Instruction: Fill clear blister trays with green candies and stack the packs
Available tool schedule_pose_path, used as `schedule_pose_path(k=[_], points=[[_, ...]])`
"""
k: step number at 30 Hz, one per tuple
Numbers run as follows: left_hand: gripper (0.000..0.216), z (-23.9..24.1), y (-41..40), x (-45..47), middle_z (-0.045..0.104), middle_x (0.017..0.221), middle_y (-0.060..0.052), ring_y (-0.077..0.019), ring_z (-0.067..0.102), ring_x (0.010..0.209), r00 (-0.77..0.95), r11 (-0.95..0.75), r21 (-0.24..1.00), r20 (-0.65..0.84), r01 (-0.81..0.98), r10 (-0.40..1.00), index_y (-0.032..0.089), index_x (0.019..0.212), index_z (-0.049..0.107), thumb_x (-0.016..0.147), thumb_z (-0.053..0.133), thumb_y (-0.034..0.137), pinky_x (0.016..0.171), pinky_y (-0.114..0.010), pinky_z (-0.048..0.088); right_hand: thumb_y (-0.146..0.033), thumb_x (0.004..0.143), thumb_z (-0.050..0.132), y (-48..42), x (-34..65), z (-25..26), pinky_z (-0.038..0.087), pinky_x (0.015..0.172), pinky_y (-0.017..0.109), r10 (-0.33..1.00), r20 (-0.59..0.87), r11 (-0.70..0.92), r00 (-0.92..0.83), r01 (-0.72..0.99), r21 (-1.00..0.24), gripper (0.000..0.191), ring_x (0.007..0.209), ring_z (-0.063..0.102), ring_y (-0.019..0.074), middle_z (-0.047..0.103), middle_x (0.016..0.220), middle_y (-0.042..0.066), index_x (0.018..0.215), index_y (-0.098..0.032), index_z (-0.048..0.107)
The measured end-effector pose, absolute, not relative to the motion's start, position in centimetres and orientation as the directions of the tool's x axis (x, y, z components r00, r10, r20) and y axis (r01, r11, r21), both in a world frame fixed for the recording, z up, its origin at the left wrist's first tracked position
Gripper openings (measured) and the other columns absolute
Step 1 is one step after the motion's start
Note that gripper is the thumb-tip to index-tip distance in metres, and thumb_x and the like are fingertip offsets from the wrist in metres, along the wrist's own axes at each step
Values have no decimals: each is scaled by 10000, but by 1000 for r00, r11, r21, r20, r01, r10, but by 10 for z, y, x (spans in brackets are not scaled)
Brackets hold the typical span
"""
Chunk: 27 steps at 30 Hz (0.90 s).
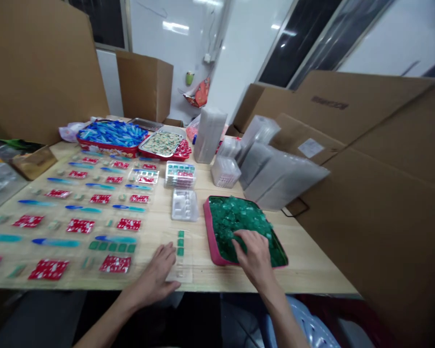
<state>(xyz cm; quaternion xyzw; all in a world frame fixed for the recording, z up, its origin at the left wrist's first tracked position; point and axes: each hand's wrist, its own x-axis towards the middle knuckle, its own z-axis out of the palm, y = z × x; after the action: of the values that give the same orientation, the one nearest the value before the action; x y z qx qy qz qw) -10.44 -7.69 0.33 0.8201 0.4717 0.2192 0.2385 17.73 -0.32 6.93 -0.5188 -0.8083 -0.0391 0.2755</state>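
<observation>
My right hand (253,256) reaches into a pink tray (209,227) full of small green packets (239,217); its fingers curl down among the packets, and what they grip is hidden. My left hand (161,275) rests with fingers stretched out on the near end of a clear plastic blister tray (181,263) on the wooden table (311,266). A few green packets (180,242) sit in that tray's slots.
Rows of filled clear trays with red packets (79,225) and blue pieces (83,209) cover the left of the table. A red tray of blue pieces (110,134), another tray of pale pieces (162,143), stacks of empty clear trays (184,204) and cardboard boxes (377,193) stand behind and right.
</observation>
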Motion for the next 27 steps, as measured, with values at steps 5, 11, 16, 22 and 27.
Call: schedule_pose_path(k=[5, 11, 16, 22, 27], points=[[463, 22, -75, -103, 449, 1385, -205, -302, 282, 1375, 434, -337, 649, 11, 682, 901, 140, 1136, 493, 717, 671, 223, 1133, -527, 205, -139, 870, 503, -26, 115, 57, 465, 758, 278, 774, 324, 616, -544, 530, -583, 157, 864, 608, 188, 654, 919, 60, 964, -202, 612], [378, 26, -75, -101, 476, 1369, -169, -287, 300, 1368, 436, -345, 657, 28, 670, 899, 176, 1063, 513, 709, 647, 184, 1130, -524, 222, -25, 802, 513, -36, 81, 35, 442, 680, 260, 758, 177, 623, -628, 617, -480, 194, 763, 590, 179, 629, 791, 45, 816, -182, 627], [492, 9, -75, -102, 470, 1380, -175, -299, 313, 1362, 433, -384, 642, 88, 664, 897, 169, 1170, 488, 700, 634, 157, 1116, -550, 241, -53, 813, 530, -39, 81, 33, 424, 694, 266, 706, 182, 693, -684, 615, -377, 155, 751, 557, 175, 609, 782, 41, 789, -178, 617], [527, -5, -73, -104, 486, 1373, -172, -313, 338, 1348, 453, -445, 615, 156, 651, 878, 173, 1221, 485, 711, 617, 167, 1101, -558, 269, -64, 800, 555, -34, 71, 27, 425, 697, 250, 724, 114, 666, -681, 645, -376, 157, 754, 578, 167, 628, 782, 38, 788, -179, 660], [521, -5, -73, -105, 504, 1360, -164, -316, 361, 1335, 448, -459, 604, 182, 651, 875, 193, 1215, 485, 713, 625, 187, 1087, -560, 290, -94, 811, 581, -35, 81, 34, 438, 743, 260, 710, 142, 672, -690, 604, -429, 190, 817, 591, 176, 650, 861, 38, 944, -206, 659]])
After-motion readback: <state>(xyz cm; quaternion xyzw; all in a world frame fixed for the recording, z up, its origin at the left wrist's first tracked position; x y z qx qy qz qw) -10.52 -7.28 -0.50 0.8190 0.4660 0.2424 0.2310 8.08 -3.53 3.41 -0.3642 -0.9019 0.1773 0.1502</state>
